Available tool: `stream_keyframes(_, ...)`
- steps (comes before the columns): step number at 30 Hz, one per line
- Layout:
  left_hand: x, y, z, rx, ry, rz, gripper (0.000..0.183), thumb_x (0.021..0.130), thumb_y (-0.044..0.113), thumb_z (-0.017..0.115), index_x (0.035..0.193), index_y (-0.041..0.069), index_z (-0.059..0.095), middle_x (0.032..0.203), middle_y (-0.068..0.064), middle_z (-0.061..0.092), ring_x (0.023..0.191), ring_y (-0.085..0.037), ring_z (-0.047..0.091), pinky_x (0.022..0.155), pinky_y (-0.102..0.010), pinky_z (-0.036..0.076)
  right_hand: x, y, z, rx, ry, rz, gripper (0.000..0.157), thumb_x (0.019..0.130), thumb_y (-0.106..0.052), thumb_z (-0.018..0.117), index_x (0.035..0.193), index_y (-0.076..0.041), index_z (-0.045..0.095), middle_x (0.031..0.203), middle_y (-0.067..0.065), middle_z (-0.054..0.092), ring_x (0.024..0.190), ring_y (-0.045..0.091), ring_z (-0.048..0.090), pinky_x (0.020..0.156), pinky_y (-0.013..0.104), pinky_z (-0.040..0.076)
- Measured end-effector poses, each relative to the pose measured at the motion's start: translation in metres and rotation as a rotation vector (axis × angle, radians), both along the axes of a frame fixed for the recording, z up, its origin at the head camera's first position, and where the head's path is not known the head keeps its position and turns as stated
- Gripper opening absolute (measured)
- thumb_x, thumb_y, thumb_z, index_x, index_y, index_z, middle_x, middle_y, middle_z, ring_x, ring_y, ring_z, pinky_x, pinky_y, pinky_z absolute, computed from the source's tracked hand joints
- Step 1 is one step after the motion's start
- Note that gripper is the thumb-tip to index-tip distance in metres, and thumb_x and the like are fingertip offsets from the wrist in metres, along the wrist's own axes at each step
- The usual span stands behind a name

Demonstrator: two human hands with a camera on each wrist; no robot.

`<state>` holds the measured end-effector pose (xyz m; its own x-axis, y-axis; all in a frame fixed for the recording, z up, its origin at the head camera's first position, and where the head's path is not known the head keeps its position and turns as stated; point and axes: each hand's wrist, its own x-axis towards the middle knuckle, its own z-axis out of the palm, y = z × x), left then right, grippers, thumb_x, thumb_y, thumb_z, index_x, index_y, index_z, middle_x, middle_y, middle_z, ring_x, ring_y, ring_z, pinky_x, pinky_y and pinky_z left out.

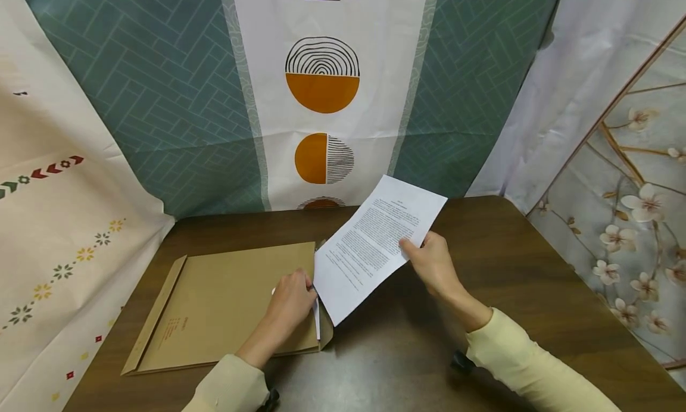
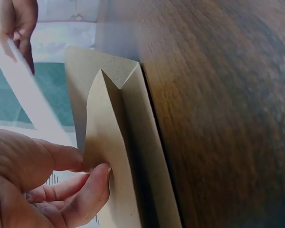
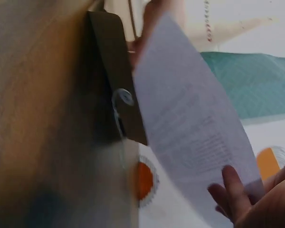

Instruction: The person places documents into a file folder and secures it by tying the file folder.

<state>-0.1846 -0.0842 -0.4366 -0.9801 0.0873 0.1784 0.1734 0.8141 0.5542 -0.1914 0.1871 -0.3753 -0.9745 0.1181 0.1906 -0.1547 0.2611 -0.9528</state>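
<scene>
A brown paper file envelope [image 1: 236, 287] lies on the table, its mouth spread apart at the right end. At that mouth my left hand [image 1: 289, 302] pinches the upper paper layer [image 2: 118, 190] between thumb and fingers. My right hand [image 1: 431, 263] holds a white printed sheet [image 1: 375, 239] by its right edge, thumb on the printed face. The sheet is tilted up, with its lower left edge beside the envelope's mouth. A strip of white paper [image 1: 317, 322] shows inside the mouth. The envelope's flap [image 3: 118, 66] carries a round button [image 3: 126, 96] with a string.
The dark wooden table [image 1: 498, 269] extends to the right of the envelope. A green and white patterned cloth [image 1: 187, 114] hangs behind it. Patterned cloths also hang at the left [image 1: 64, 221] and right [image 1: 616, 221] sides.
</scene>
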Motion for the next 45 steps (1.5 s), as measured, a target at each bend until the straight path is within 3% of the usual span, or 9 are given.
stream_keyframes(6, 0.000, 0.000, -0.001, -0.005, 0.002, -0.009, 0.008, 0.078, -0.002, 0.066, 0.079, 0.003, 0.061, 0.076, -0.009, 0.063, 0.072, -0.026, 0.061, 0.063, -0.043, 0.050, 0.005, -0.012, -0.015, 0.080, 0.118, -0.080, 0.031, 0.094, 0.004, 0.060, 0.124, 0.008, 0.067, 0.112, 0.024, 0.073, 0.095, 0.034, 0.073, 0.071, 0.023, 0.053)
stream_keyframes(14, 0.000, 0.001, 0.000, -0.019, -0.004, -0.001, 0.008, 0.078, -0.002, 0.064, 0.077, 0.004, 0.059, 0.073, -0.008, 0.061, 0.069, -0.025, 0.058, 0.060, -0.040, 0.047, 0.012, -0.022, -0.026, 0.191, 0.206, -0.114, 0.026, 0.092, 0.003, 0.062, 0.117, 0.004, 0.067, 0.104, 0.018, 0.075, 0.092, 0.030, 0.071, 0.077, 0.042, 0.055)
stream_keyframes(18, 0.001, 0.002, 0.001, -0.020, -0.019, 0.007, 0.011, 0.077, -0.002, 0.063, 0.075, 0.006, 0.057, 0.073, -0.007, 0.060, 0.070, -0.025, 0.058, 0.060, -0.040, 0.046, 0.018, -0.032, -0.033, 0.091, 0.176, 0.004, 0.032, 0.092, 0.008, 0.057, 0.124, 0.004, 0.061, 0.111, 0.021, 0.072, 0.096, 0.031, 0.071, 0.077, 0.035, 0.056)
stream_keyframes(25, 0.001, 0.002, 0.001, -0.022, -0.022, 0.009, 0.006, 0.078, -0.002, 0.064, 0.080, 0.003, 0.061, 0.078, -0.010, 0.065, 0.072, -0.026, 0.061, 0.061, -0.042, 0.049, 0.018, -0.033, -0.032, -0.210, -0.019, 0.203, 0.057, 0.096, 0.009, 0.055, 0.149, 0.004, 0.036, 0.138, 0.028, 0.058, 0.123, 0.038, 0.060, 0.097, 0.033, 0.051)
stream_keyframes(28, 0.001, 0.002, 0.001, -0.021, -0.021, 0.010, 0.007, 0.078, -0.002, 0.064, 0.079, 0.004, 0.060, 0.077, -0.009, 0.063, 0.071, -0.025, 0.059, 0.060, -0.041, 0.048, 0.009, -0.023, -0.029, -0.315, -0.090, 0.215, 0.059, 0.098, 0.003, 0.057, 0.151, 0.003, 0.030, 0.141, 0.028, 0.055, 0.124, 0.037, 0.059, 0.096, 0.035, 0.051)
stream_keyframes(32, 0.001, 0.003, 0.001, -0.017, -0.015, 0.011, 0.008, 0.078, -0.002, 0.064, 0.078, 0.005, 0.060, 0.075, -0.008, 0.062, 0.070, -0.025, 0.058, 0.060, -0.040, 0.047, -0.012, -0.005, -0.025, -0.427, -0.208, 0.203, 0.050, 0.105, -0.016, 0.054, 0.148, 0.005, 0.039, 0.138, 0.026, 0.059, 0.114, 0.031, 0.065, 0.088, 0.037, 0.053)
stream_keyframes(37, 0.002, 0.003, 0.001, -0.017, -0.018, 0.000, 0.009, 0.078, -0.002, 0.065, 0.078, 0.005, 0.060, 0.075, -0.009, 0.062, 0.069, -0.024, 0.058, 0.059, -0.040, 0.047, -0.046, 0.026, -0.016, -0.466, -0.318, 0.135, 0.051, 0.106, -0.035, 0.052, 0.139, 0.004, 0.047, 0.121, 0.015, 0.062, 0.093, 0.018, 0.067, 0.080, 0.031, 0.053)
stream_keyframes(41, 0.003, 0.003, 0.001, -0.016, -0.023, -0.002, 0.009, 0.078, -0.003, 0.064, 0.078, 0.005, 0.059, 0.074, -0.008, 0.061, 0.068, -0.024, 0.057, 0.058, -0.039, 0.046, -0.070, 0.049, -0.004, -0.339, -0.416, 0.162, 0.045, 0.105, -0.027, 0.057, 0.133, 0.009, 0.052, 0.106, 0.008, 0.064, 0.081, 0.014, 0.067, 0.072, 0.027, 0.056)
stream_keyframes(45, 0.003, 0.002, 0.001, -0.016, -0.020, 0.003, 0.010, 0.078, -0.004, 0.064, 0.078, 0.004, 0.059, 0.074, -0.008, 0.061, 0.068, -0.024, 0.057, 0.058, -0.039, 0.046, -0.091, 0.059, 0.008, -0.026, -0.459, 0.270, 0.045, 0.104, -0.020, 0.060, 0.135, 0.012, 0.058, 0.096, 0.008, 0.072, 0.077, 0.016, 0.070, 0.067, 0.028, 0.057)
